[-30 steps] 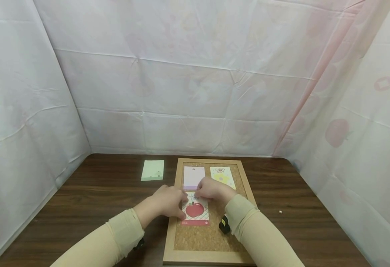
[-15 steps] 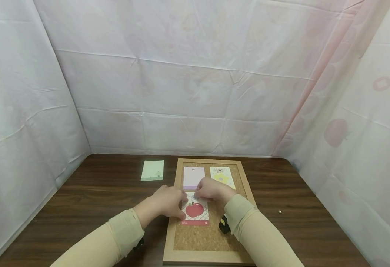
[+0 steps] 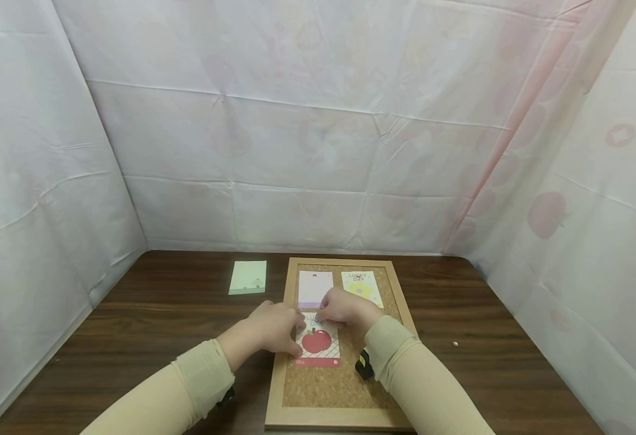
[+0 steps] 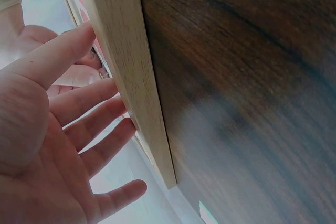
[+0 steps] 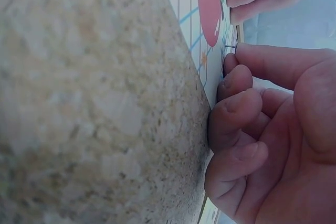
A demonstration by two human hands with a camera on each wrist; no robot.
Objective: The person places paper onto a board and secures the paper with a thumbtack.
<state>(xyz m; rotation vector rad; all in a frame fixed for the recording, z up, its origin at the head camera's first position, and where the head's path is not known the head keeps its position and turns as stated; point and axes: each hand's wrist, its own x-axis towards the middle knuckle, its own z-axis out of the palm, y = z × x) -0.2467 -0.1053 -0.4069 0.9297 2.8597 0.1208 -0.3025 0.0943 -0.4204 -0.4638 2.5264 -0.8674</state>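
A card with a red apple and "LUCKY DAY" lettering [image 3: 316, 343] lies on the framed cork board [image 3: 328, 389]. My left hand [image 3: 270, 326] rests its thumb and fingertips on the card's left side, fingers fairly straight; the left wrist view shows them reaching over the wooden frame [image 4: 131, 51]. At the card's top edge my right hand [image 3: 347, 307] pinches a push pin between thumb and forefinger. Only the thin metal shaft of the push pin [image 5: 230, 46] shows, pointing at the card; its head is hidden. The other right fingers are curled against the board.
Higher on the board are a lilac card [image 3: 315, 289] and a yellow-flower card [image 3: 362, 287], each with a dark mark near its top. A pale green card [image 3: 247, 278] lies on the dark wooden table [image 3: 176, 302] to the left. A tiny light object [image 3: 456, 344] lies right.
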